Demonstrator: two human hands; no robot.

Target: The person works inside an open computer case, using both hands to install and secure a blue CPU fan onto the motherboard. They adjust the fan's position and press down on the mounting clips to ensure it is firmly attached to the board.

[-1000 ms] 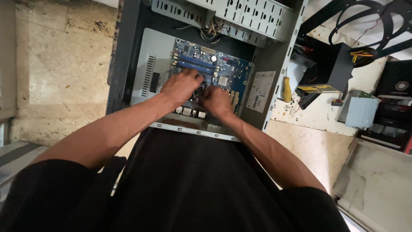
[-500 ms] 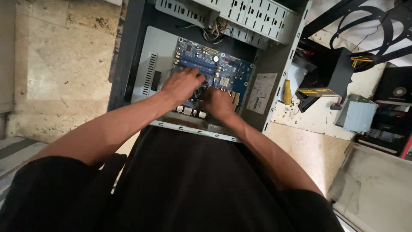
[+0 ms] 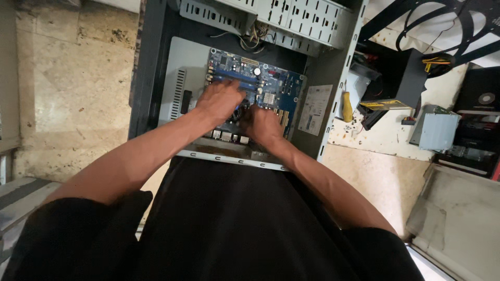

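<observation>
An open computer case (image 3: 151,78) lies on its side on the floor, with a blue motherboard (image 3: 271,83) mounted inside. My left hand (image 3: 221,101) rests palm down on the board's lower middle, fingers spread. Just to the right, my right hand (image 3: 263,125) presses on the board close to the left one. What lies under the two hands is hidden, so I cannot tell whether either holds anything. A perforated metal drive cage (image 3: 291,21) and a bundle of loose wires (image 3: 255,34) sit at the case's far end.
A yellow-handled screwdriver (image 3: 347,106) lies right of the case on a white stained surface. Nearby sit a black power supply (image 3: 401,83), a grey drive box (image 3: 435,130) and a black metal frame (image 3: 442,21). Stone floor tiles (image 3: 73,88) spread to the left.
Both hands stay on the motherboard with only slight shifts; the view has drifted a little.
</observation>
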